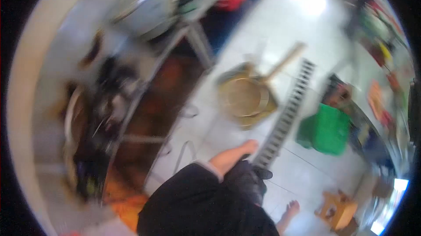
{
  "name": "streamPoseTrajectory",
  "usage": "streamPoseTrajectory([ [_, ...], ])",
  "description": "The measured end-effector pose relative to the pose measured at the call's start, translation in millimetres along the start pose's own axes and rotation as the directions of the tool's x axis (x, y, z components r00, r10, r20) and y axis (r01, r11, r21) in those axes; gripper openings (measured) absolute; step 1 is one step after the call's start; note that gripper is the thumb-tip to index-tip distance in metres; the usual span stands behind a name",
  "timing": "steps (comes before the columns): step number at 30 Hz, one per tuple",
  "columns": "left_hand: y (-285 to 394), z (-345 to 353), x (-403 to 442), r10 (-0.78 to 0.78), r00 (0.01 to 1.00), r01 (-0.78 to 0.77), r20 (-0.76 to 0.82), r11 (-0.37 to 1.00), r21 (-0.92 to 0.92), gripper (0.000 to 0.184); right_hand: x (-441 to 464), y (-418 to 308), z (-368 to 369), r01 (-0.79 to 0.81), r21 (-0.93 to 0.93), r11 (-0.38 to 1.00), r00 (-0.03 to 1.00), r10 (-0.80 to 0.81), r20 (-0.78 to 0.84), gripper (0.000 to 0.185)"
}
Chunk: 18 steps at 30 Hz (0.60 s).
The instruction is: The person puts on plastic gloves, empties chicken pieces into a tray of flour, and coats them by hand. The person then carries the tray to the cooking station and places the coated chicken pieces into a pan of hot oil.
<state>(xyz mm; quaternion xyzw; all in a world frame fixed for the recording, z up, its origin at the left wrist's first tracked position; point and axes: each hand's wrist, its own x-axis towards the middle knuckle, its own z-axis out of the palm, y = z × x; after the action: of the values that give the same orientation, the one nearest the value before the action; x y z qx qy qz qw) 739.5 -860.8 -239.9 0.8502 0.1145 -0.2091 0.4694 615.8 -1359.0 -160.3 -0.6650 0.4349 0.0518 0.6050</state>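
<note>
Neither my left hand nor my right hand can be made out in this blurred view. Black clothing (188, 205) fills the lower middle. A bare foot (230, 157) shows beyond its edge, and another bare foot (291, 209) is lower right. Between them lies a dark object (245, 181) with short projections; its nature is unclear. A long slotted strip (285, 120) runs across the white tiled floor (280, 183) from beside it. Farther up, a round tan pan-like object (243, 95) rests on a squarish base, with a light handle (285, 63) pointing up and right.
A green container (331, 128) stands right of the strip. An orange-brown stool-like object (337, 209) is at the lower right. Along the left runs a counter with a metal-edged frame (144, 138), a large pale pot (151, 10) and a dark round pan (79, 122).
</note>
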Motion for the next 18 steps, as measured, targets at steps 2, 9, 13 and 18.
streamPoseTrajectory([
  [2, 2.3, -6.5, 5.9, -0.082, 0.996, 0.083, 0.027, 0.996, -0.019, 0.025, 2.1, 20.8, -4.4, -0.042, 0.065, 0.997, 0.999, 0.044, -0.022, 0.028],
  [9, 25.4, 52.9, 64.5, -0.398, 0.915, 0.372, 0.062, 0.895, 0.247, 0.035, 19.7, 188.6, -84.7, -0.231, -0.378, 0.897, 0.963, 0.156, -0.218, 0.02],
  [13, 81.0, 116.5, 110.7, -0.141, 0.874, -0.112, 0.465, 0.873, 0.475, 0.03, 43.8, 161.0, -162.5, -0.746, 0.082, 0.661, 0.595, 0.717, -0.364, 0.029],
  [18, 261.6, 271.2, 171.8, -0.095, 0.982, 0.025, 0.165, 0.923, 0.383, 0.026, 123.4, 95.9, -264.9, -0.7, 0.005, 0.715, 0.577, 0.57, -0.585, 0.035],
])
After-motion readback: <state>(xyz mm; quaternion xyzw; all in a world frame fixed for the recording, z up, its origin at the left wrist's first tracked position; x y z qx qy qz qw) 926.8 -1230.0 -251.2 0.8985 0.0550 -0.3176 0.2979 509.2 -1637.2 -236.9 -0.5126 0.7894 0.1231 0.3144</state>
